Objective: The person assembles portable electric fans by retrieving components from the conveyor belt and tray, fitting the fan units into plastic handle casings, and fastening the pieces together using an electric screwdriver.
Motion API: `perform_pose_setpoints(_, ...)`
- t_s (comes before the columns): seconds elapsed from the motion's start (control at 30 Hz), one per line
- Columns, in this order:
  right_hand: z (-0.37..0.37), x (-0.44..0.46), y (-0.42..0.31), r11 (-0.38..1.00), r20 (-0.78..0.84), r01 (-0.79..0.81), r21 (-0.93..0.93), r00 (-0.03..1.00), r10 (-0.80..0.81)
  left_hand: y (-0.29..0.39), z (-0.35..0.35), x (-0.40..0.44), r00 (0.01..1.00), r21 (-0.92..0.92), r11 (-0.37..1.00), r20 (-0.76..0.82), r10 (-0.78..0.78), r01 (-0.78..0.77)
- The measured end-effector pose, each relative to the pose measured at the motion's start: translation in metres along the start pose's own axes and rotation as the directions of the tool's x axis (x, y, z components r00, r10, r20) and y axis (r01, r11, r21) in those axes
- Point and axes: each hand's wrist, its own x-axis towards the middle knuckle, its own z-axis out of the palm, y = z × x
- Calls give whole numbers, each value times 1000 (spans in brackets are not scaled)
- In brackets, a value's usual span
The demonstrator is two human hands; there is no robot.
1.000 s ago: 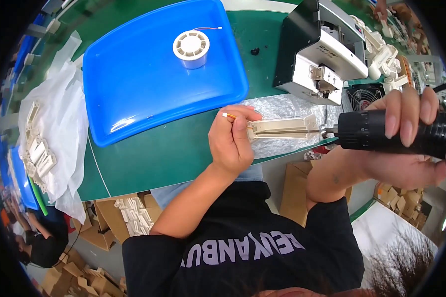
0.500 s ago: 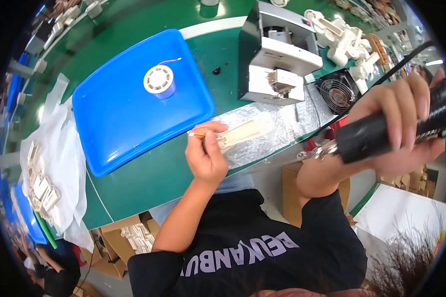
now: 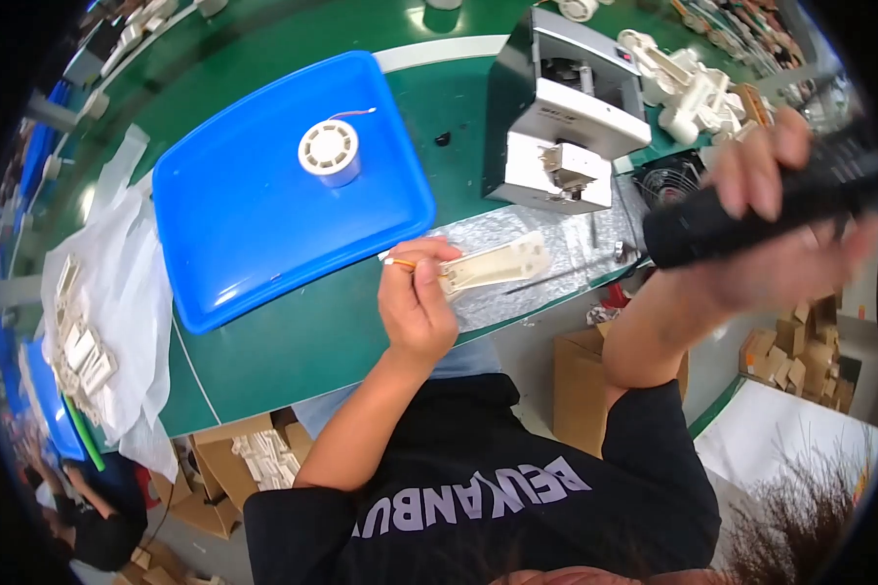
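A plastic sheet (image 3: 139, 322) bearing pale parts (image 3: 86, 353) lies at the bench's (image 3: 283, 366) left end; beside it, a blue tray (image 3: 254, 239) holds a white cylinder (image 3: 330, 153). By the near edge, the left hand (image 3: 416, 304) pinches a cream plastic piece (image 3: 498, 265); the right hand (image 3: 776, 261) grasps a black screwdriver (image 3: 698, 226).

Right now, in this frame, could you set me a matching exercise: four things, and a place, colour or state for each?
Things:
1. round white part
2. black screwdriver
3. long cream part
4. tray

Descriptions:
A. held by the left hand
B. blue
C. inside the tray
D. held by the right hand

Pairs: 1-C, 2-D, 3-A, 4-B
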Motion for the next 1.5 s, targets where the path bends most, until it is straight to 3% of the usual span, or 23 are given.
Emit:
perform_pose_setpoints(0.4,35,-24,30,996,54,72,44,996,-74,2,0,2,997,68,996,48,52,-55)
perform_pose_setpoints(0.9,37,-26,43,970,147,217,112,962,-232,2,-1,6,998,18,998,15,54,-54)
perform_pose_setpoints(1.0,30,-29,30,991,123,133,-16,984,-130,4,-2,6,994,73,992,53,100,-104)
perform_pose_setpoints(1.03,29,-28,33,983,85,141,117,985,-151,4,-2,7,990,87,987,55,128,-132)
perform_pose_setpoints(1.17,44,-24,36,979,95,179,99,978,-188,1,-1,5,995,34,995,36,88,-90)
perform_pose_setpoints(1.23,70,-23,51,933,8,220,285,973,-231,-2,-2,4,994,33,994,36,103,-105)
perform_pose_setpoints(1.33,66,-26,50,953,18,218,210,974,-227,1,-5,3,992,40,996,96,79,-83)
perform_pose_setpoints(1.5,31,-25,26,972,58,233,37,970,-235,1,-3,5,992,49,992,45,114,-116)
